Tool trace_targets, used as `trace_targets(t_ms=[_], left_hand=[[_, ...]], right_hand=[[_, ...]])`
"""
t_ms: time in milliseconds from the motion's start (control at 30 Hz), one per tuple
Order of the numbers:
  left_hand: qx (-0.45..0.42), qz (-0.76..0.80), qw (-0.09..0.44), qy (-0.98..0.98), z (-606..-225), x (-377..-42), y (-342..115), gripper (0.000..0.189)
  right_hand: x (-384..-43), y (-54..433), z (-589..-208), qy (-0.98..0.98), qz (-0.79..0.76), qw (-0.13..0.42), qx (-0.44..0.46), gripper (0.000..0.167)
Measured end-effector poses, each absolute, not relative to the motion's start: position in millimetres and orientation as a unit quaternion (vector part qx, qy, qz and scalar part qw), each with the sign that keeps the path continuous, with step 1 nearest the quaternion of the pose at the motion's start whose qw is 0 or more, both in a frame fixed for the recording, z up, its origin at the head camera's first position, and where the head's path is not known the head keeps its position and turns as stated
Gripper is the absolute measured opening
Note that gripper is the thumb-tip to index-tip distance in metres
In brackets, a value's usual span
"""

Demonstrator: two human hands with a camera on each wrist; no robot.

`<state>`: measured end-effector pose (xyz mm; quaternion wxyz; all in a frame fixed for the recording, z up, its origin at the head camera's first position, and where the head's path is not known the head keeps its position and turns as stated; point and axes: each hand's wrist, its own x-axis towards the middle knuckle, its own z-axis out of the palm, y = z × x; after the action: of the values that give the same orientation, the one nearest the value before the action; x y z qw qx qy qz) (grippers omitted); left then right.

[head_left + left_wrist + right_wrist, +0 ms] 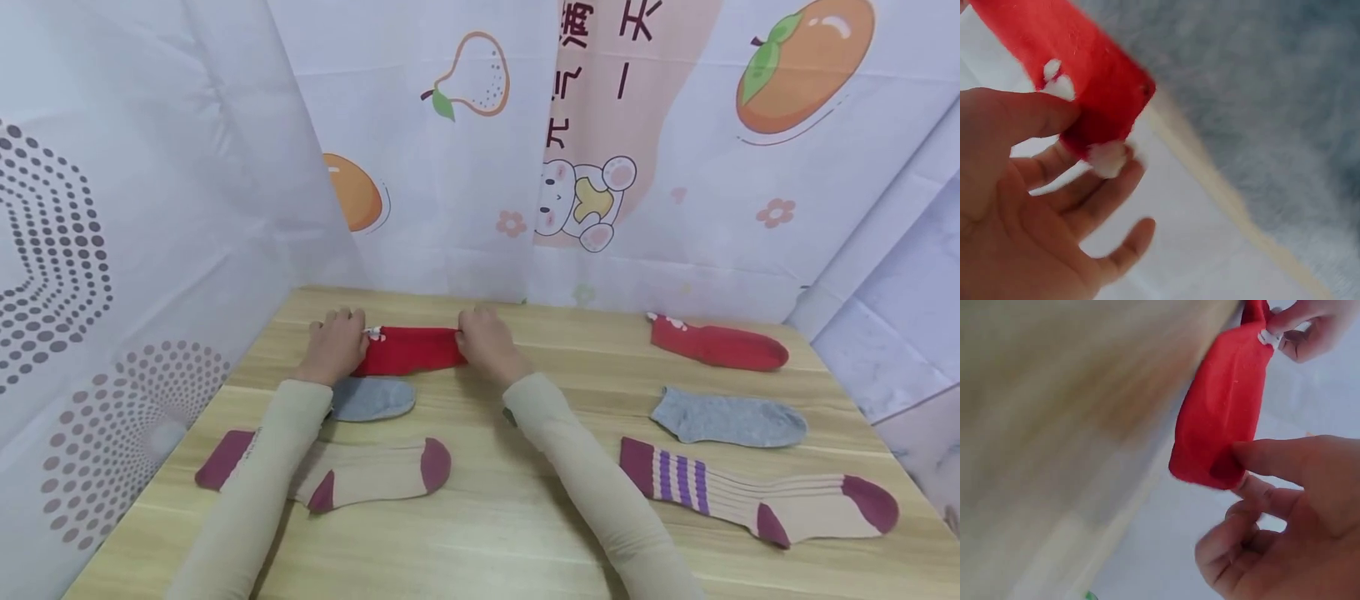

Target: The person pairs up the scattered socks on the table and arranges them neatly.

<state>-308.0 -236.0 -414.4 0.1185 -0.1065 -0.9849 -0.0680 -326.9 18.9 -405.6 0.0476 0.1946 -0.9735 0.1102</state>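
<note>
A red sock [415, 348] with white patches at its cuff is stretched between both hands at the far left of the table. My left hand [335, 343] pinches its cuff end; in the left wrist view the thumb lies over the red fabric [1088, 56] and the last finger stands free. My right hand [487, 340] pinches the opposite end between thumb and forefinger, as the right wrist view shows with the sock [1225, 400] hanging between the hands. Just nearer than the red sock lies a grey sock [378, 398], partly hidden by the left sleeve.
A cream and maroon sock [382, 473] lies under the left forearm. On the right are another red sock [720, 346], a grey sock [738, 419] and a striped cream and maroon sock [810, 500]. A printed curtain [450, 192] hangs behind the wooden table [480, 525].
</note>
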Motion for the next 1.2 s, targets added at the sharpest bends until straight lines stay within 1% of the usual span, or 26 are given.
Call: trace_targets(t_ms=[67, 200, 300, 367, 500, 667, 767, 867, 1200], left_hand=[[-0.117, -0.08, 0.117, -0.983, -411, -310, -237, 0.012], [-0.14, -0.124, 0.093, -0.978, -405, -310, -237, 0.009], [-0.146, -0.156, 0.069, -0.974, -397, -307, -230, 0.012], [-0.147, -0.17, 0.054, -0.973, -392, -303, -224, 0.015], [-0.164, -0.183, 0.043, -0.969, -384, -299, -214, 0.015], [-0.184, -0.196, 0.026, -0.963, -374, -292, -203, 0.017], [-0.204, -0.201, 0.024, -0.958, -371, -288, -198, 0.019], [-0.228, -0.209, 0.034, -0.951, -368, -283, -192, 0.019], [-0.262, -0.243, 0.028, -0.934, -356, -265, -174, 0.022]], right_hand=[[-327, 23, -399, -0.972, 0.123, 0.053, 0.194, 0.016], [-325, 33, -388, -0.969, 0.162, 0.038, 0.185, 0.013], [-321, 44, -385, -0.968, 0.181, 0.025, 0.173, 0.009], [-316, 51, -385, -0.969, 0.178, 0.026, 0.167, 0.008], [-305, 66, -384, -0.972, 0.163, 0.038, 0.164, 0.008], [-289, 85, -382, -0.97, 0.134, 0.07, 0.191, 0.009], [-278, 97, -382, -0.965, 0.124, 0.093, 0.213, 0.009], [-269, 107, -381, -0.962, 0.125, 0.101, 0.22, 0.009], [-239, 134, -371, -0.961, 0.116, 0.11, 0.225, 0.009]])
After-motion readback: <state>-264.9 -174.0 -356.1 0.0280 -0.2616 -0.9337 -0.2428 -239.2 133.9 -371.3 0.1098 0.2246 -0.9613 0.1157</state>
